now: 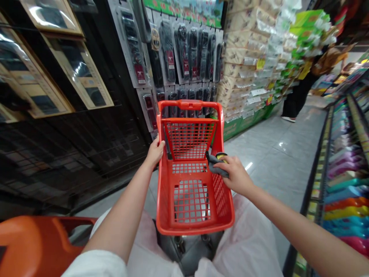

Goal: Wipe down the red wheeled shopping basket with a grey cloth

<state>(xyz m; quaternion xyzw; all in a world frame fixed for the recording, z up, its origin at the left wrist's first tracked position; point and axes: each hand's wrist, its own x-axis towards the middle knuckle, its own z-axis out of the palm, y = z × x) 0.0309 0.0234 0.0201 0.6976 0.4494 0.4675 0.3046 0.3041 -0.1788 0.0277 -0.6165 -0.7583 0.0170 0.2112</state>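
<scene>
2 hands (155,152) (236,176), 1 cloth (213,166) on basket (190,230) rim

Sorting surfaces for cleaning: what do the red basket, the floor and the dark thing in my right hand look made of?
Basket: moulded plastic, slightly glossy, by its one-piece grid walls. Floor: probably glazed tile; joint lines, bright reflections. Dark thing: seems soft matte cloth, creased; unsure.

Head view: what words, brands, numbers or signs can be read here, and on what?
Nothing reads clearly.
Red tags on hanging black packs: print blurred.
White slips on the stacked packs: blurred.
Green banner above: too blurred.
Shelf-edge strip at right: too small.
Red basket, left hand on its rim: no lettering shows.
Dark bundle in right hand: none shows.
</scene>
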